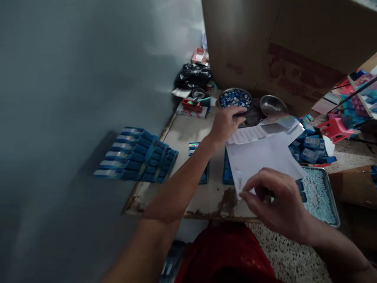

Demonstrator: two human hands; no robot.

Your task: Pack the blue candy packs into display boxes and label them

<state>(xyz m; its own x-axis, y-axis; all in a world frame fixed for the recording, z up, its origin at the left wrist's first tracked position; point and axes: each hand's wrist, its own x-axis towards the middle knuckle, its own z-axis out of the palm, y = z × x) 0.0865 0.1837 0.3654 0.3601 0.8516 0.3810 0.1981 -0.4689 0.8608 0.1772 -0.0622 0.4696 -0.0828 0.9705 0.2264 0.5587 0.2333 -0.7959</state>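
Note:
My right hand (275, 196) is closed in a pinch at the near left corner of a white sheet (262, 155), which looks like paper or thin card. The sheet's far side is folded and shiny. Just beyond its far left edge, my left hand (226, 124) reaches over with thumb and fingers apart, and nothing shows between them. Close to those fingertips stands a round metal bowl (219, 103) of small blue, white and dark pieces. Blue packs (228, 169) lie partly hidden under the sheet, and another blue pack (204, 177) is partly behind my left forearm.
A stack of blue packs (141, 157) is at the table's left edge. Behind are a red tape dispenser (191, 105), a steel bowl (273, 105) and a large cardboard box (244, 47). To the right sit a tray (332, 204) of pale blue pieces and blue boxes (312, 147).

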